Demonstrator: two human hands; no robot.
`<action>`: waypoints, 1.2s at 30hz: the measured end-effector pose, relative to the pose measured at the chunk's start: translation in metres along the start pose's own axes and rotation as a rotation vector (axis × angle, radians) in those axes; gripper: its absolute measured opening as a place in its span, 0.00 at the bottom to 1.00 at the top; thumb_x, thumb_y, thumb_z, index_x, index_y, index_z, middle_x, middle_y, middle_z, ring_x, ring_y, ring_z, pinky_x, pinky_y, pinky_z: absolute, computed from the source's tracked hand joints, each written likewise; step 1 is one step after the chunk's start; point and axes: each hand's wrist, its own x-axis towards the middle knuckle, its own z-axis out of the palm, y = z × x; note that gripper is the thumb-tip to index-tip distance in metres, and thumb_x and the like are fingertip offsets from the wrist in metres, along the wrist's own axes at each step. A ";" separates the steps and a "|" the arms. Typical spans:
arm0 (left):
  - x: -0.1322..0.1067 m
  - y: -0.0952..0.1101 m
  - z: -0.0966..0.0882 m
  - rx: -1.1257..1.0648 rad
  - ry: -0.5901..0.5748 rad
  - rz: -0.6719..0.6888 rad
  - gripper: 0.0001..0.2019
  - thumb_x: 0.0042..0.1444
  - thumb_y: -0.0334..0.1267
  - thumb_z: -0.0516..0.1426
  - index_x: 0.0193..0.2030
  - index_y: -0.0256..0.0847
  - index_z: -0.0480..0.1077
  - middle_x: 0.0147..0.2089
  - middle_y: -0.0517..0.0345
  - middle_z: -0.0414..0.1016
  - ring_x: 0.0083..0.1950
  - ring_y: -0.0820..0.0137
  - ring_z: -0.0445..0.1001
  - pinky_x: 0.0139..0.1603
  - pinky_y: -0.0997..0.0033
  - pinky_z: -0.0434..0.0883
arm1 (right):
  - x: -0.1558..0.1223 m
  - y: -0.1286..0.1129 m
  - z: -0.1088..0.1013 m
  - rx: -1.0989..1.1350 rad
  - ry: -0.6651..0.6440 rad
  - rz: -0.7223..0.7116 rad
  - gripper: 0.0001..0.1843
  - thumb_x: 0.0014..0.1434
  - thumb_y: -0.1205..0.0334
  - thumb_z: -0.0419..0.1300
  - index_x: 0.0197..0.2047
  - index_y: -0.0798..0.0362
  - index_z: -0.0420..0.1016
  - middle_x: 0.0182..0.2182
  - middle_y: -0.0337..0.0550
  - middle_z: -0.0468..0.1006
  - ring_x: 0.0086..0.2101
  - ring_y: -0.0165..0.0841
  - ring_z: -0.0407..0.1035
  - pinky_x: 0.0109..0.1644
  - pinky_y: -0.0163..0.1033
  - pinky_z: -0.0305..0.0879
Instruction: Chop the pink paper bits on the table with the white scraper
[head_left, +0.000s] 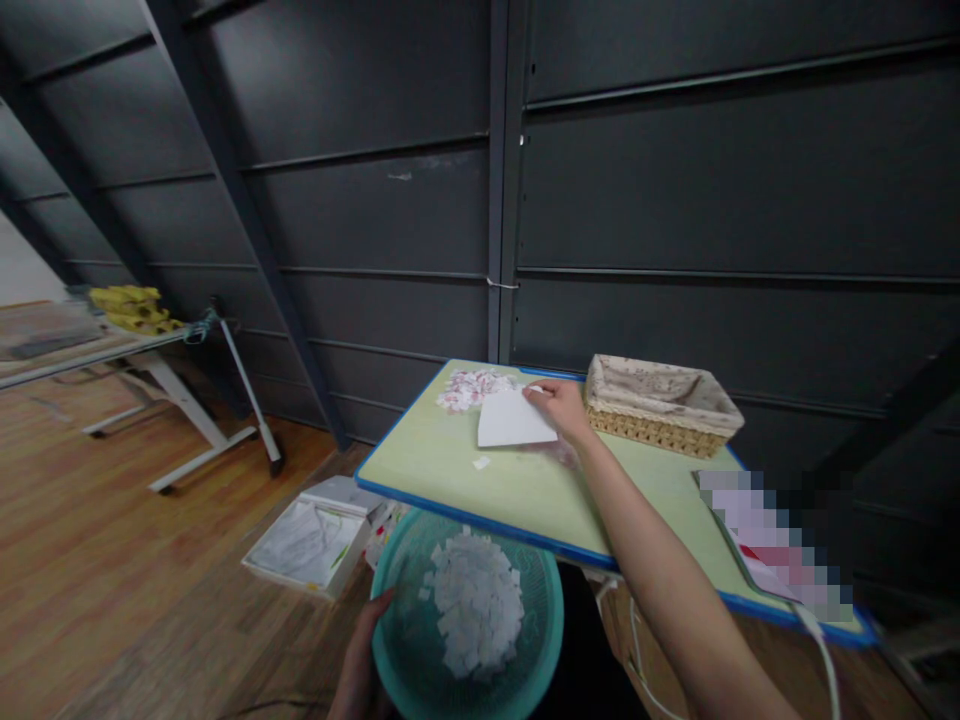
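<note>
My right hand (559, 405) reaches across the light green table (525, 490) and grips a white sheet of paper (512, 420) at its upper right edge. The sheet stands against a pile of small pink and white paper scraps (472, 388) at the table's far left corner. One loose scrap (481, 463) lies nearer on the tabletop. My left hand (364, 650) holds the rim of a teal mesh bowl (405, 650) below the table's near edge. The bowl holds several white paper scraps (480, 605).
A woven basket (660, 405) with cloth lining sits just right of my right hand. A white cable (821, 650) hangs off the right edge. On the wooden floor lies a flat white box (315, 540). A white-legged table (172, 400) with yellow items (135, 310) stands at left.
</note>
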 end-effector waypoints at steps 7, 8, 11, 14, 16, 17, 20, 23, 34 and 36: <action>-0.013 0.001 0.014 0.005 0.071 0.017 0.23 0.50 0.33 0.59 0.55 0.29 0.69 0.30 0.50 0.84 0.43 0.54 0.81 0.54 0.52 0.71 | 0.006 0.005 -0.013 -0.216 0.311 0.030 0.22 0.49 0.52 0.53 0.33 0.60 0.81 0.27 0.49 0.79 0.29 0.38 0.69 0.32 0.37 0.58; -0.016 0.003 0.017 0.001 0.073 0.016 0.22 0.50 0.33 0.59 0.53 0.29 0.70 0.28 0.51 0.84 0.43 0.54 0.81 0.54 0.52 0.71 | 0.006 0.005 -0.014 -0.274 0.336 0.030 0.22 0.50 0.53 0.52 0.34 0.60 0.81 0.27 0.51 0.79 0.29 0.39 0.69 0.33 0.38 0.58; -0.022 0.006 0.023 -0.010 0.073 0.010 0.15 0.49 0.32 0.59 0.45 0.32 0.74 0.23 0.55 0.82 0.43 0.54 0.81 0.54 0.52 0.71 | 0.004 0.002 -0.017 -0.406 0.373 0.041 0.23 0.54 0.54 0.50 0.39 0.61 0.81 0.30 0.54 0.80 0.31 0.41 0.70 0.37 0.40 0.59; -0.026 0.007 0.026 0.013 0.089 0.039 0.04 0.47 0.31 0.60 0.32 0.37 0.73 0.20 0.57 0.80 0.44 0.55 0.80 0.56 0.55 0.70 | 0.003 0.000 -0.018 -0.462 0.353 0.037 0.23 0.57 0.55 0.49 0.43 0.61 0.80 0.34 0.56 0.80 0.34 0.41 0.71 0.39 0.40 0.60; -0.026 0.007 0.026 0.035 0.107 0.053 0.02 0.46 0.31 0.60 0.26 0.40 0.71 0.20 0.57 0.80 0.44 0.56 0.80 0.56 0.55 0.69 | 0.002 -0.001 -0.016 -0.474 0.314 0.029 0.23 0.57 0.55 0.50 0.44 0.60 0.79 0.36 0.55 0.81 0.35 0.41 0.72 0.40 0.39 0.61; -0.026 0.006 0.026 0.040 0.109 0.053 0.02 0.46 0.31 0.60 0.25 0.41 0.71 0.20 0.57 0.80 0.43 0.56 0.80 0.56 0.55 0.69 | 0.002 -0.001 -0.014 -0.478 0.293 0.026 0.22 0.58 0.55 0.50 0.44 0.59 0.79 0.36 0.54 0.81 0.36 0.40 0.72 0.40 0.39 0.61; -0.024 0.006 0.025 0.019 0.103 0.019 0.03 0.47 0.32 0.60 0.25 0.40 0.71 0.19 0.55 0.79 0.42 0.55 0.81 0.56 0.55 0.69 | 0.000 -0.001 -0.006 -0.503 0.230 0.011 0.21 0.59 0.55 0.51 0.46 0.58 0.79 0.37 0.53 0.81 0.36 0.39 0.73 0.40 0.37 0.61; -0.021 0.005 0.022 -0.010 0.088 0.004 0.01 0.47 0.32 0.59 0.26 0.38 0.72 0.20 0.53 0.80 0.45 0.53 0.80 0.56 0.55 0.70 | -0.003 -0.002 0.001 -0.538 0.175 -0.009 0.20 0.59 0.55 0.52 0.46 0.57 0.79 0.37 0.52 0.81 0.37 0.38 0.73 0.41 0.37 0.61; -0.017 0.005 0.017 0.005 0.081 0.027 0.19 0.47 0.31 0.60 0.48 0.31 0.73 0.24 0.54 0.82 0.44 0.52 0.80 0.53 0.52 0.72 | 0.000 -0.006 -0.020 -0.642 0.324 0.079 0.22 0.60 0.59 0.48 0.45 0.59 0.79 0.37 0.57 0.80 0.37 0.42 0.73 0.40 0.39 0.60; -0.015 0.005 0.015 0.004 0.083 0.015 0.21 0.46 0.32 0.60 0.50 0.30 0.72 0.24 0.53 0.82 0.44 0.51 0.80 0.52 0.51 0.73 | 0.000 -0.006 -0.022 -0.683 0.338 0.115 0.21 0.60 0.59 0.48 0.44 0.59 0.80 0.36 0.59 0.80 0.38 0.43 0.73 0.40 0.40 0.60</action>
